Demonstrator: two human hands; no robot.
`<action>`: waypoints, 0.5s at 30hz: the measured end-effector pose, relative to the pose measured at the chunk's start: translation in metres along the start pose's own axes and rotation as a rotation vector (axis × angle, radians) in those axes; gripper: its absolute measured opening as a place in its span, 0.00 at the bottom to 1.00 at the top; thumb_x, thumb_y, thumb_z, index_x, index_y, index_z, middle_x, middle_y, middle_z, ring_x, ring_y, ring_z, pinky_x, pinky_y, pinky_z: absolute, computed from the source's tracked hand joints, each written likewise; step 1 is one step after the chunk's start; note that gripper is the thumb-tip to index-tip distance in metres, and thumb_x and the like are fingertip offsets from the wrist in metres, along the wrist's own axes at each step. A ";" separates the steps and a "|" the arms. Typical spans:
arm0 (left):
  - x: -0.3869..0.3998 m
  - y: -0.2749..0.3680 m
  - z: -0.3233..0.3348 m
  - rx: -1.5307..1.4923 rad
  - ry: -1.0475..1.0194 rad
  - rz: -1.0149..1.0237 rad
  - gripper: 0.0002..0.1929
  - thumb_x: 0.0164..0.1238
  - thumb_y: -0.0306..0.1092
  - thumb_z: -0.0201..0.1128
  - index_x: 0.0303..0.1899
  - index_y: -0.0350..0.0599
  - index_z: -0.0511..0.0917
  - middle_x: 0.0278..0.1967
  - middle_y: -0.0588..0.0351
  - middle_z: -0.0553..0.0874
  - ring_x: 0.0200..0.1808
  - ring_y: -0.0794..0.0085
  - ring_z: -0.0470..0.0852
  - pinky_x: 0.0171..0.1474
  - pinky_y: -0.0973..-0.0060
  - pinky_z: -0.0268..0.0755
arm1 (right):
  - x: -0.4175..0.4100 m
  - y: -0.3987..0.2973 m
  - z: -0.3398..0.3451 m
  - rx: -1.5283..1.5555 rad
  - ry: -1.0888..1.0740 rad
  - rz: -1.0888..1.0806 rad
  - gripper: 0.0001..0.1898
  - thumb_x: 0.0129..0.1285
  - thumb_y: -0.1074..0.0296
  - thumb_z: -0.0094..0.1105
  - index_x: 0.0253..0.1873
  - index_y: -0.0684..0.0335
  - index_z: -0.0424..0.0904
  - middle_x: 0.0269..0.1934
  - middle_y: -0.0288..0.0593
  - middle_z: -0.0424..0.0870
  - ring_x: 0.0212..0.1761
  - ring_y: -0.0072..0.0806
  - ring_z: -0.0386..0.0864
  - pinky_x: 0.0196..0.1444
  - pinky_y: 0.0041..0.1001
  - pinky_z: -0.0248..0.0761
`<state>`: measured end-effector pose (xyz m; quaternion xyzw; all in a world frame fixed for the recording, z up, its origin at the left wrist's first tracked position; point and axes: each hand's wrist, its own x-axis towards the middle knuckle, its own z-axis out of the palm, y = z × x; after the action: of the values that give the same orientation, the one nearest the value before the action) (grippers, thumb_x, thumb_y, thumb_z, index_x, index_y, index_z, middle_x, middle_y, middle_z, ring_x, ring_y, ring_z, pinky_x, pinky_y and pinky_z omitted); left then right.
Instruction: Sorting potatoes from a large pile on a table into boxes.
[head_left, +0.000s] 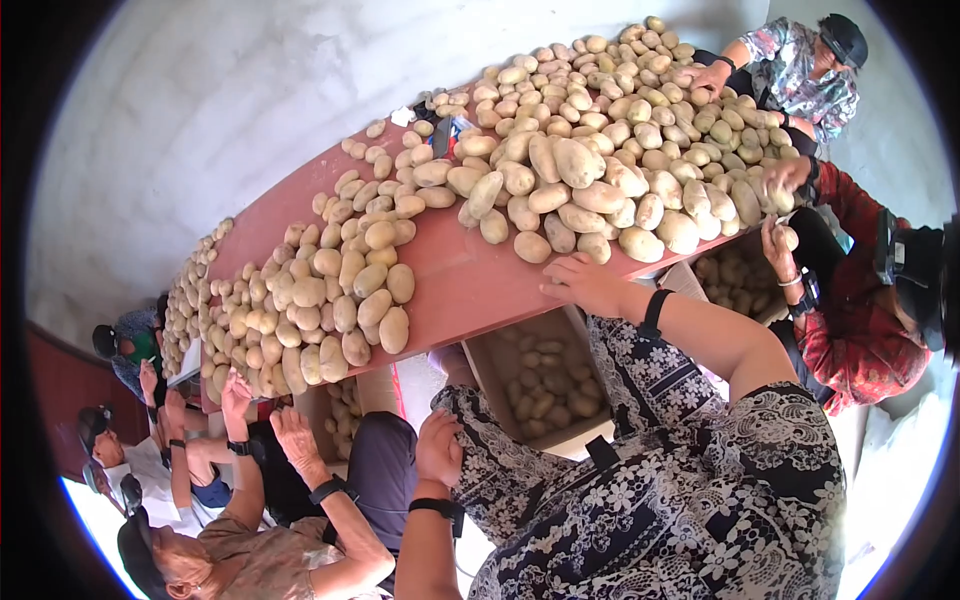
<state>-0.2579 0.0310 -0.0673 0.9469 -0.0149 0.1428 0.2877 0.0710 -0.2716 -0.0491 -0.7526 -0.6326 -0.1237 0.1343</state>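
Note:
My right hand (583, 285) rests on the edge of the red table (480, 289), just below a large heap of potatoes (577, 161); no object shows in it. My left hand (439, 448) lies on my patterned clothing at the knee, its fingers bent, and whether it holds anything is unclear. Between my legs, under the table edge, stands a cardboard box (529, 435) with potatoes inside. A second heap of potatoes (307, 292) covers the table further left.
Co-workers sit at both sides, including a person in red (862, 352) with a potato in hand and a person in brown (247, 555). More boxes of potatoes stand beneath the table. A dark phone-like object (442, 137) lies among potatoes near the wall (225, 97).

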 end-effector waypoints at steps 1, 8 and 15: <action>0.002 0.001 0.001 -0.003 0.005 -0.008 0.13 0.53 0.22 0.56 0.39 0.41 0.84 0.48 0.46 0.87 0.62 0.45 0.80 0.66 0.55 0.73 | -0.001 0.000 0.002 -0.067 0.053 0.081 0.12 0.62 0.67 0.57 0.49 0.60 0.75 0.55 0.45 0.74 0.59 0.40 0.73 0.60 0.41 0.63; -0.004 0.000 -0.004 -0.011 -0.034 -0.035 0.16 0.52 0.20 0.55 0.42 0.41 0.84 0.52 0.46 0.86 0.64 0.46 0.78 0.68 0.54 0.71 | 0.008 -0.008 -0.007 -0.010 0.051 0.329 0.16 0.58 0.67 0.63 0.50 0.60 0.74 0.50 0.46 0.75 0.56 0.44 0.74 0.58 0.39 0.70; -0.002 -0.003 0.005 -0.042 -0.033 -0.019 0.16 0.51 0.19 0.57 0.42 0.42 0.84 0.53 0.48 0.86 0.65 0.47 0.77 0.69 0.54 0.71 | 0.024 -0.007 -0.013 -0.109 -0.009 0.374 0.13 0.56 0.67 0.64 0.46 0.59 0.77 0.46 0.44 0.76 0.53 0.41 0.74 0.54 0.38 0.70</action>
<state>-0.2584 0.0311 -0.0732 0.9430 -0.0139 0.1241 0.3085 0.0677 -0.2528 -0.0279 -0.8638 -0.4748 -0.1271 0.1111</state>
